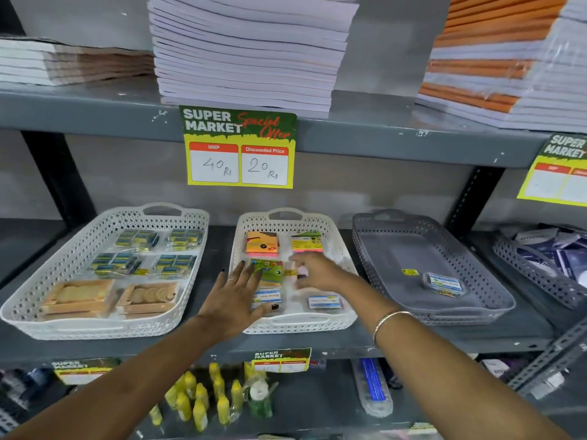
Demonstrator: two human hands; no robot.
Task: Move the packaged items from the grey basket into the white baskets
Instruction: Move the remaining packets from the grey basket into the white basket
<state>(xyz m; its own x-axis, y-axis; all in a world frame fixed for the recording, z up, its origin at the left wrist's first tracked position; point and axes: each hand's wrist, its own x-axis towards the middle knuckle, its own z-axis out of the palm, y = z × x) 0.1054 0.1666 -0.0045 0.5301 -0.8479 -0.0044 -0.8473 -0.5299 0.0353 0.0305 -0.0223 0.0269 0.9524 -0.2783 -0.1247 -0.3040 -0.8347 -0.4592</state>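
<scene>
Grey basket [397, 249] held one small pack [443, 284]; both hands were in the middle white basket [344, 317]: left hand [235, 292] flat, fingers spread, right hand [313, 269] pinching a blurry packet [300, 274].

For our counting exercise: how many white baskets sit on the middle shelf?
2. One white basket at the left; the other in the centre, under both hands. The basket to its right is grey.

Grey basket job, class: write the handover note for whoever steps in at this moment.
Left hand: open, flat on packets in the middle white basket.
Right hand: over the same basket, fingers at a small packet; grip unclear.
Left white basket: filled in rows.
Done: nearly all moved.
Left: one clear packaged box and a yellow tag in the grey basket.
</scene>
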